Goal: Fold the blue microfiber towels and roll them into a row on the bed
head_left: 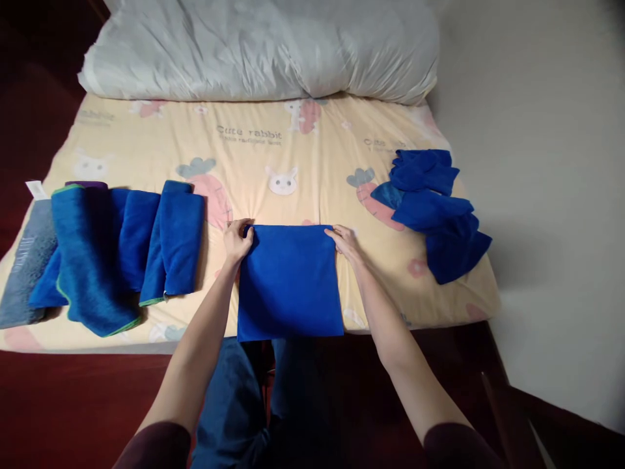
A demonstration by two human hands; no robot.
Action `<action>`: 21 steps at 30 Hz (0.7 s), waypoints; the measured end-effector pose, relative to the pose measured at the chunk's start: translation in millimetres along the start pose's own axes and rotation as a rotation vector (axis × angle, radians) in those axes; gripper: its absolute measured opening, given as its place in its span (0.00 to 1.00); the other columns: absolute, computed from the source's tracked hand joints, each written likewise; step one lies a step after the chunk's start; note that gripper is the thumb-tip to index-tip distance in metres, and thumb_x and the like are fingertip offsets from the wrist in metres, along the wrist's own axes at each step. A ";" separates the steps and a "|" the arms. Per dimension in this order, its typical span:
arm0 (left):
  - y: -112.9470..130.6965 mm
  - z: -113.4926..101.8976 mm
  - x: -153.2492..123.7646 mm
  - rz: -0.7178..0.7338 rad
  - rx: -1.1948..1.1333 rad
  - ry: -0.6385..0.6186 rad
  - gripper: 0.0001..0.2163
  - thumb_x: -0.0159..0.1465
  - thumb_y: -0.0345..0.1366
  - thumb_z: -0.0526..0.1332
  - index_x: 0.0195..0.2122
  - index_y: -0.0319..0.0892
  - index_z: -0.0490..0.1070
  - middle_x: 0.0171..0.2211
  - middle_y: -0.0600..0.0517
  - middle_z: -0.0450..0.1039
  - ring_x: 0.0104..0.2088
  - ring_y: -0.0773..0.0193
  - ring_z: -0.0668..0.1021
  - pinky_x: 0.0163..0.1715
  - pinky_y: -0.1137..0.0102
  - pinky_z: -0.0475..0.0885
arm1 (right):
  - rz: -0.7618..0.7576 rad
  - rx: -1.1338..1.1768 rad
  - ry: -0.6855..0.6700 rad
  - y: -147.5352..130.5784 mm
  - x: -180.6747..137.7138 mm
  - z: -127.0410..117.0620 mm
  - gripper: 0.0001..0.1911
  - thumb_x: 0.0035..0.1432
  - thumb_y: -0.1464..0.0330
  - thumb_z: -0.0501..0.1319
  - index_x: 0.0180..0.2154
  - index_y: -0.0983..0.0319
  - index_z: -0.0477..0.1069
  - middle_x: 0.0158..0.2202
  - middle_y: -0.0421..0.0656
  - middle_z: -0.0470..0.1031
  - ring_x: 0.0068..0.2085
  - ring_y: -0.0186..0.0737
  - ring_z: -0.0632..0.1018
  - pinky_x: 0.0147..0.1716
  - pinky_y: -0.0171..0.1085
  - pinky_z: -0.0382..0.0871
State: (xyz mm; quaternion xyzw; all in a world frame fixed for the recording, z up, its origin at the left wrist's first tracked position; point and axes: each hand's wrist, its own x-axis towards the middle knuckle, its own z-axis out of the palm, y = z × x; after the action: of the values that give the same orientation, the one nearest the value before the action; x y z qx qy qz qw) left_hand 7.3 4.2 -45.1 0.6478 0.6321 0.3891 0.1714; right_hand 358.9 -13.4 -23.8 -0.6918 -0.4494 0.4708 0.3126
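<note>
A flat blue cloth (pixel 289 283) lies folded on the yellow rabbit-print mattress (pixel 254 156), its near edge at the mattress front. My left hand (pixel 237 240) pinches its far left corner, fingers closed on the fabric. At the far right corner my right hand (pixel 346 240) grips the cloth the same way. Both arms reach forward from dark sleeves.
Folded blue towels (pixel 127 251) lie in a row at the left, next to a grey cloth (pixel 27 260). A loose heap of blue cloths (pixel 434 212) sits at the right. A grey-white duvet (pixel 263 49) lies across the back. A white wall stands to the right.
</note>
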 end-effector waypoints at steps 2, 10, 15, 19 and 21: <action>-2.5 -0.1 2.0 0.005 0.009 -0.029 0.12 0.63 0.39 0.60 0.45 0.44 0.78 0.41 0.48 0.79 0.43 0.56 0.77 0.48 0.62 0.70 | 0.002 0.074 -0.057 -3.1 1.2 -3.8 0.17 0.51 0.53 0.68 0.28 0.58 0.68 0.17 0.31 0.58 0.15 0.28 0.58 0.13 0.31 0.45; -5.8 -0.9 4.7 -0.063 -0.025 -0.002 0.13 0.64 0.44 0.61 0.42 0.43 0.78 0.37 0.48 0.77 0.37 0.59 0.76 0.42 0.64 0.70 | 0.093 0.162 -0.122 -8.6 4.8 -9.6 0.21 0.48 0.52 0.71 0.26 0.60 0.68 0.16 0.30 0.52 0.17 0.26 0.52 0.16 0.32 0.38; -8.6 3.3 3.1 -0.105 -0.047 0.067 0.12 0.64 0.45 0.61 0.41 0.43 0.78 0.37 0.48 0.78 0.36 0.59 0.76 0.40 0.66 0.69 | 0.065 0.126 -0.053 -7.0 4.3 -3.6 0.23 0.46 0.49 0.71 0.24 0.60 0.67 0.16 0.31 0.53 0.18 0.27 0.53 0.18 0.33 0.41; -7.7 4.6 2.8 -0.144 -0.089 0.151 0.11 0.63 0.43 0.63 0.40 0.42 0.78 0.37 0.48 0.79 0.35 0.60 0.76 0.39 0.66 0.69 | 0.007 0.062 0.086 -3.3 5.3 5.0 0.27 0.48 0.47 0.69 0.21 0.59 0.61 0.16 0.31 0.52 0.20 0.28 0.56 0.19 0.33 0.44; -6.7 4.6 3.1 -0.159 -0.090 0.163 0.11 0.63 0.43 0.63 0.39 0.42 0.78 0.36 0.49 0.79 0.35 0.61 0.76 0.39 0.67 0.70 | 0.008 0.049 0.106 -1.1 8.0 7.4 0.27 0.48 0.48 0.69 0.21 0.59 0.60 0.17 0.31 0.53 0.21 0.28 0.56 0.19 0.33 0.45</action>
State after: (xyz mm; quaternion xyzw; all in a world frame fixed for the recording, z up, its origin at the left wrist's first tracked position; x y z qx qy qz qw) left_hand 5.7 9.4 -51.9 0.5535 0.6751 0.4537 0.1787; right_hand 352.9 -5.6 -28.6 -0.7097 -0.4178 0.4458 0.3508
